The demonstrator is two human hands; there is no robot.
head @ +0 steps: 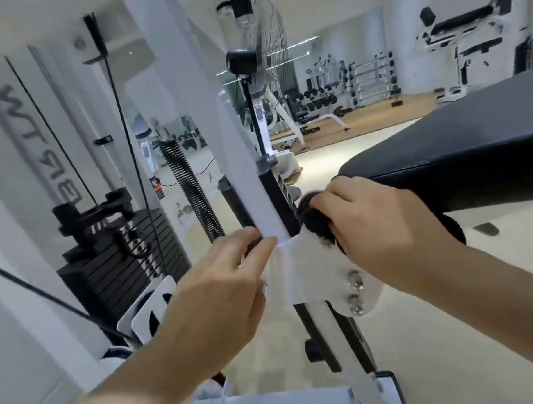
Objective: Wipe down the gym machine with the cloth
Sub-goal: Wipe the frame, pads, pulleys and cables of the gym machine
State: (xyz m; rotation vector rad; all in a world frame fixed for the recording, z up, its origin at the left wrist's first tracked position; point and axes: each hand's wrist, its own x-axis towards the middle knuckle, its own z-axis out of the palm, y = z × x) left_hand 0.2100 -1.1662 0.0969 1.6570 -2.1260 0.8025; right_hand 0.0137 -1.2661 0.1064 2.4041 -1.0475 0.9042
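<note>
seat pad [468, 140] blocks right, cables [127, 140] (taut) left

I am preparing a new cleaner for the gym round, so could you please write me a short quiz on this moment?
1. Which hand holds the black cloth? A left; B right; C neither.
2. True or false: the left hand holds the white frame post.
3. Fill in: just below the right hand, the white bracket shows ___ bolts.

Key: 1 B; 2 true; 3 two.
</note>
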